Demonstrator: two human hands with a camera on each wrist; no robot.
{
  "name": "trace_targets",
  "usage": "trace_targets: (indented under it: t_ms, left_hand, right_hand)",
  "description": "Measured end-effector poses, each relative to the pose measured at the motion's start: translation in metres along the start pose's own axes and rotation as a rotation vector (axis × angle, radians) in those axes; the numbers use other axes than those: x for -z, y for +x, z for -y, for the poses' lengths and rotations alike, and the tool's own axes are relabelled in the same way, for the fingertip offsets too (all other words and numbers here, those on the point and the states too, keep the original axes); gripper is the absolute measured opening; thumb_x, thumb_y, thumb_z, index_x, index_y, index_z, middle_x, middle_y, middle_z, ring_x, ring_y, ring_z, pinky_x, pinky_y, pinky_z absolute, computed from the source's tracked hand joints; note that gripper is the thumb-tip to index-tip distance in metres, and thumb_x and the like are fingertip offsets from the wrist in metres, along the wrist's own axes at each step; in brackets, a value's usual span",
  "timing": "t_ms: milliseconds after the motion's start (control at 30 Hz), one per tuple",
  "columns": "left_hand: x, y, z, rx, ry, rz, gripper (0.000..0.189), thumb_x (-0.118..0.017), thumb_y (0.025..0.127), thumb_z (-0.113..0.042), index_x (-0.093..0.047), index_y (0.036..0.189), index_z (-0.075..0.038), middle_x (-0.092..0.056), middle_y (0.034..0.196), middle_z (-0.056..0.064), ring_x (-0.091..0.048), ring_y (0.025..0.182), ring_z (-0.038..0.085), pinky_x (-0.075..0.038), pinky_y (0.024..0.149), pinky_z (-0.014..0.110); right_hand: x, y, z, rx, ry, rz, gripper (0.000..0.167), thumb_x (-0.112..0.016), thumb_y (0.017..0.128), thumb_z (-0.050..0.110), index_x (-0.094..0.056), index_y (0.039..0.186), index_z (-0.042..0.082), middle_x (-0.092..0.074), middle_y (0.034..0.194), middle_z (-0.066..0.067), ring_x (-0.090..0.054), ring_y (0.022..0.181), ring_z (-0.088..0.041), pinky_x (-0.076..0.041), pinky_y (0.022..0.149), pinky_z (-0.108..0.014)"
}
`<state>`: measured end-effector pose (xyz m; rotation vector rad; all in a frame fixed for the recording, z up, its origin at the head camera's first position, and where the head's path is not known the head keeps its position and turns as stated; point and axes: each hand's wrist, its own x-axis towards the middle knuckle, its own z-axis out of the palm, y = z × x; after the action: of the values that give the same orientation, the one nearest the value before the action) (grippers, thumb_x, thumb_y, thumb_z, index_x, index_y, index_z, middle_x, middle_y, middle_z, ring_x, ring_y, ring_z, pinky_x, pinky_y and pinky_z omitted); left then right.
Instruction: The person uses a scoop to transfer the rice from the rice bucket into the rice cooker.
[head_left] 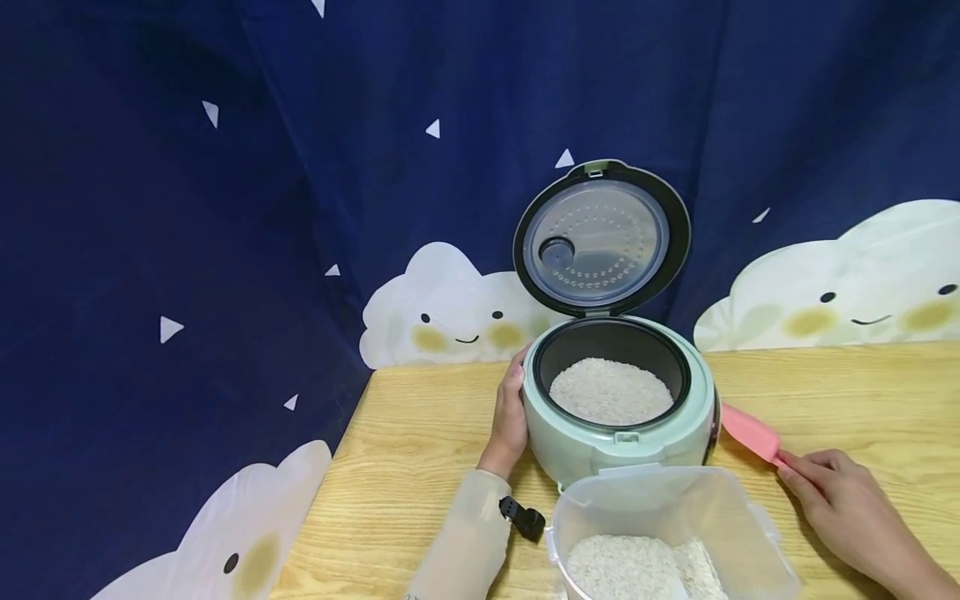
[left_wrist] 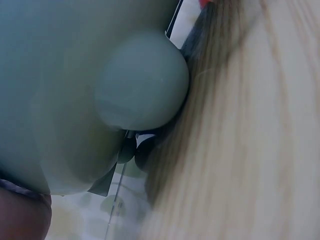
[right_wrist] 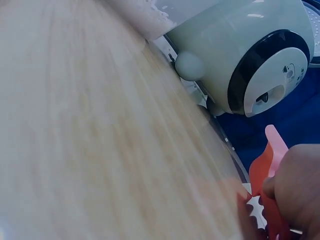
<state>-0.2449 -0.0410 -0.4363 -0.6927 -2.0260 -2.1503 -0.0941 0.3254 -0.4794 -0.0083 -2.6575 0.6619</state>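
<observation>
A mint-green rice cooker (head_left: pixel 622 450) stands on the table with its lid (head_left: pixel 600 237) raised. White rice (head_left: pixel 611 392) lies in its dark inner pot. My left hand (head_left: pixel 510 421) rests against the cooker's left side; in the left wrist view only a bit of a finger (left_wrist: pixel 22 217) shows beside the green body. On the other side, my right hand (head_left: pixel 843 500) pinches the handle of a pink scoop (head_left: pixel 752 433) low over the table, its blade pointing toward the cooker's right side. The scoop (right_wrist: pixel 267 162) also shows in the right wrist view.
A clear plastic container (head_left: pixel 738 508) holding more rice (head_left: pixel 622 567) stands in front of the cooker, close to its front wall. Behind the wooden table (head_left: pixel 420 433) hangs a dark blue curtain (head_left: pixel 450 192) printed with clouds. A black strap device (head_left: pixel 522 518) is on the left wrist.
</observation>
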Motion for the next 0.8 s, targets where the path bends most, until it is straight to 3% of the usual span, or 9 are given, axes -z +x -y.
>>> trace_targets:
  t_ms: [367,600,800]
  left_hand:
    - [0.0017,0.0001,0.0020,-0.008,0.008,0.005,0.063,-0.020,0.105,-0.043,-0.045,0.156,-0.016,-0.047,0.162,0.006,-0.040,0.154,0.025,-0.027,0.131,0.044]
    - [0.0024,-0.0005,0.0028,-0.014,0.000,0.013,0.063,-0.021,0.105,-0.043,-0.045,0.156,-0.017,-0.047,0.162,0.005,-0.039,0.154,0.024,-0.026,0.131,0.044]
    - [0.0017,0.0000,0.0041,-0.021,0.004,0.011,0.063,-0.021,0.105,-0.045,-0.046,0.156,-0.018,-0.049,0.161,0.005,-0.042,0.152,0.023,-0.029,0.130,0.041]
  right_hand:
    - [-0.0031,-0.0037,0.0021,0.058,-0.010,-0.044,0.030,-0.069,0.096,0.010,-0.072,0.114,-0.013,-0.066,0.095,-0.022,-0.060,0.080,-0.037,-0.037,0.060,-0.027]
    - [-0.0054,-0.0046,0.0015,0.105,-0.034,-0.084,0.031,-0.076,0.084,0.000,-0.075,0.113,-0.007,-0.067,0.090,-0.014,-0.056,0.077,-0.028,-0.031,0.064,-0.021]
    - [-0.0034,-0.0035,0.0031,0.038,-0.018,-0.049,0.033,-0.076,0.082,0.001,-0.075,0.115,-0.007,-0.067,0.093,-0.019,-0.058,0.080,-0.033,-0.034,0.064,-0.028]
